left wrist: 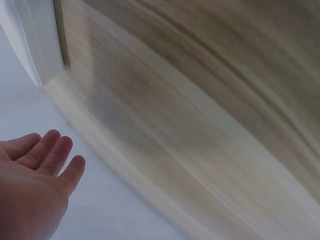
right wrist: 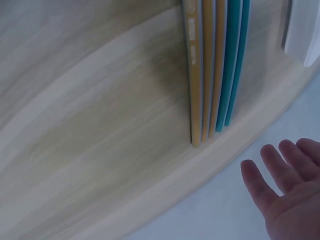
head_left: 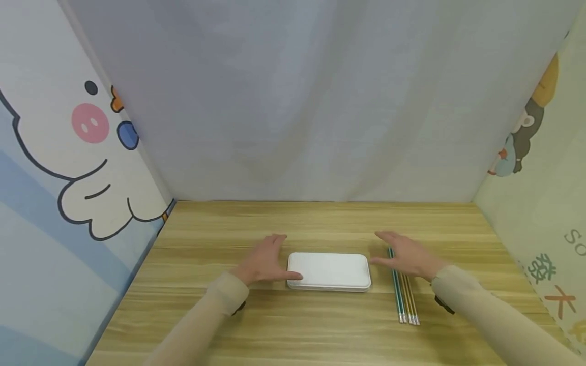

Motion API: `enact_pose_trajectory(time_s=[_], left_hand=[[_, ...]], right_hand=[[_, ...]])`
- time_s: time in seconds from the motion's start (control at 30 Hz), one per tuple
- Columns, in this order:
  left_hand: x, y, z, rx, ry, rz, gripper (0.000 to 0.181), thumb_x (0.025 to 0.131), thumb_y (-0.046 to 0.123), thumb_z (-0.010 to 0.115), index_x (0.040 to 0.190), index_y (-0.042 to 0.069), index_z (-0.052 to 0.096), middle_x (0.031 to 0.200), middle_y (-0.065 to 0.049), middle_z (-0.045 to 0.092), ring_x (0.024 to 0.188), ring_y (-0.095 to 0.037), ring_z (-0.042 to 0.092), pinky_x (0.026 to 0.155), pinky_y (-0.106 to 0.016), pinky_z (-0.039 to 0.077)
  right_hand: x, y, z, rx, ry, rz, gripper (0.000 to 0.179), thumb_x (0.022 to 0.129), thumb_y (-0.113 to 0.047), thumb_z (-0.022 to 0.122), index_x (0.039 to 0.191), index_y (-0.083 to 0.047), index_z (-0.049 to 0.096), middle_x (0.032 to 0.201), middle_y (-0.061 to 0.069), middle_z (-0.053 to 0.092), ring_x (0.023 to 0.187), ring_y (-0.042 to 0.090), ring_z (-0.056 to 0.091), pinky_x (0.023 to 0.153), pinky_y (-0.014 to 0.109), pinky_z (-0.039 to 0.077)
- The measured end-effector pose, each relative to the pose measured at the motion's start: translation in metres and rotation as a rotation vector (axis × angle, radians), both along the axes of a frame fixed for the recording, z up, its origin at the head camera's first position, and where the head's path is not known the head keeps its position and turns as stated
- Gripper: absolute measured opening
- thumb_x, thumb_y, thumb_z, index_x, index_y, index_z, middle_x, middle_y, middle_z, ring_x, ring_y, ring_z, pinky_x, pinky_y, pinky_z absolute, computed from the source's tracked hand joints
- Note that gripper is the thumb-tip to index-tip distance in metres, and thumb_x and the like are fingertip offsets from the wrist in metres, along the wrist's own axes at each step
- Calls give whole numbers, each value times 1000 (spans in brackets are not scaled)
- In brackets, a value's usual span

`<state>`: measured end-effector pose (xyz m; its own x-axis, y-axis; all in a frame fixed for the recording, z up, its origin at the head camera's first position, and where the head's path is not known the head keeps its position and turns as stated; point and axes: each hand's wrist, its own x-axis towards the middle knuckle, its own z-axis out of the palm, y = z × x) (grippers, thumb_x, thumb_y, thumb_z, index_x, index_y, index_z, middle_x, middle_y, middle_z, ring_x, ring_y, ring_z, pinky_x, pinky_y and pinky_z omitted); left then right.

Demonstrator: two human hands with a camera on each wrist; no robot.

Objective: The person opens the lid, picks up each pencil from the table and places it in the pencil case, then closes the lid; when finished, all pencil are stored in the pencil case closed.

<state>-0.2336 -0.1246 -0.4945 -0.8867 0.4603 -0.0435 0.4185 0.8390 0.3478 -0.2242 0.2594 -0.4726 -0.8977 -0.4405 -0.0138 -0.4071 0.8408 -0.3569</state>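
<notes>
A white, flat box with rounded corners, like a pencil case [head_left: 329, 270], lies on the wooden table. My left hand [head_left: 266, 262] is at its left end, fingers spread, with the thumb overlapping the case's near left corner in the head view. On the other side, my right hand [head_left: 407, 255] hovers with fingers apart, its thumb tip close to the case's right end. Beneath that hand lies a row of several pencils [head_left: 405, 300], teal and yellow, side by side, metal ends toward me. Both wrist views show relaxed hands holding nothing.
The wood-grain table [head_left: 293, 330] runs back to a pale curtain [head_left: 311, 101]. A wall panel with a cartoon animal [head_left: 91, 157] stands on the left, and another printed panel [head_left: 540, 203] on the right.
</notes>
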Motion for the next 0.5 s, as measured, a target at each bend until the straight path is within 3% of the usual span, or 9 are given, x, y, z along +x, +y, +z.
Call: enact_pose_trajectory(time_s=[0.17, 0.33, 0.5], left_hand=[[5, 7, -4, 36, -4, -60, 125, 58, 83, 63, 144, -2, 33, 143, -18, 39, 132, -33, 34, 105, -43, 29], [10, 10, -8, 87, -45, -78, 119, 61, 70, 75, 143, -4, 33, 144, -20, 37, 131, -34, 34, 105, -45, 30], [12, 14, -13, 88, -4, -107, 111, 61, 62, 79, 140, -4, 39, 139, -18, 43, 127, -32, 40, 103, -42, 33]], right_hand=[[4, -6, -4, -15, -27, 9, 100, 77, -72, 59, 144, 0, 38, 141, 23, 42, 127, 41, 39, 100, 55, 32], [7, -9, -8, -29, -20, 31, 103, 74, -70, 64, 142, 2, 39, 140, 23, 42, 127, 41, 39, 101, 54, 32], [13, -11, -11, -66, -21, 51, 105, 69, -67, 70, 140, 4, 41, 138, 23, 44, 126, 41, 40, 102, 53, 31]])
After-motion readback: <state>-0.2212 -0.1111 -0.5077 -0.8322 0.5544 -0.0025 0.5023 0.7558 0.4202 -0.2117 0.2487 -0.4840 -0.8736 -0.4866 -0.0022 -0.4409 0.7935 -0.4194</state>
